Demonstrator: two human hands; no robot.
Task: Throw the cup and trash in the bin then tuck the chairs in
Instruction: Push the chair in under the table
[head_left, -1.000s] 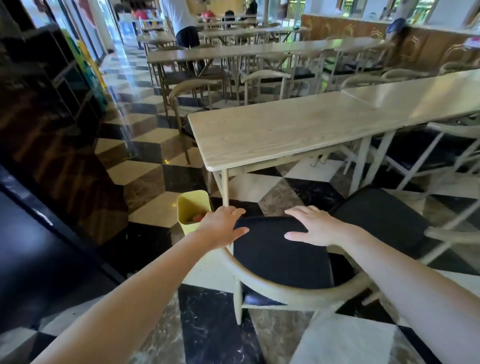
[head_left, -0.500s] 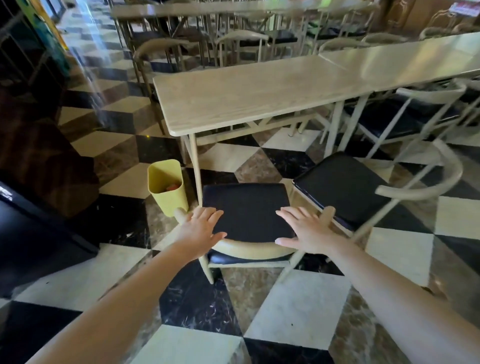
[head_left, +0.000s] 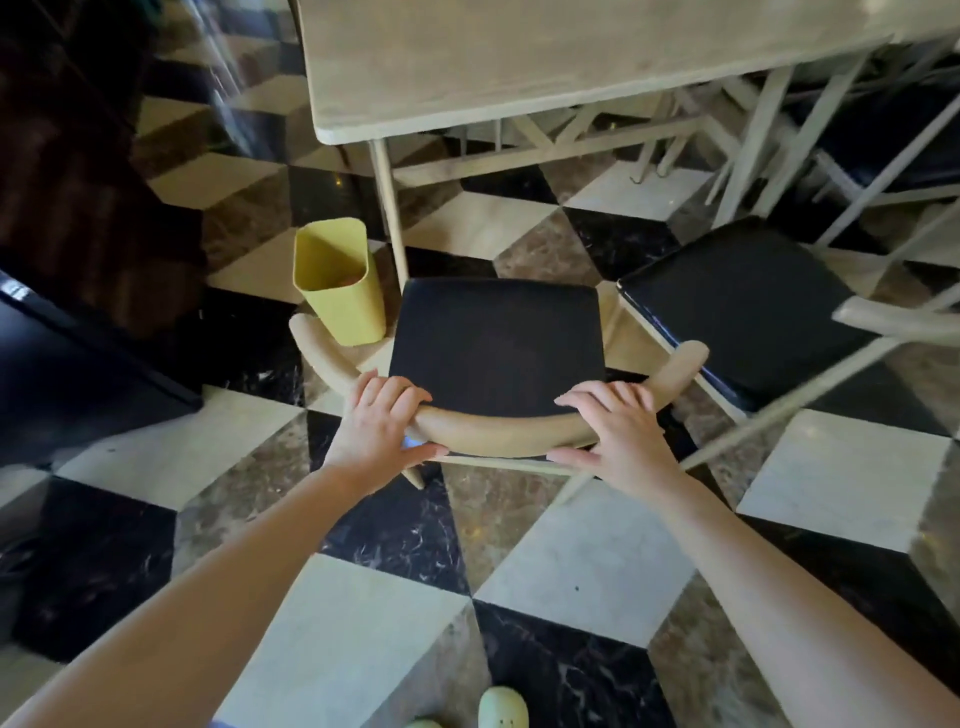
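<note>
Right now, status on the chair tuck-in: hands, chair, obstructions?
Left hand and right hand grip the chair by its backrest. Seat short of the table, not tucked. Yellow bin close by left armrest, may snag.

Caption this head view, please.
The left hand and right hand grip the chair by its backrest before the table, yellow bin alongside.
</note>
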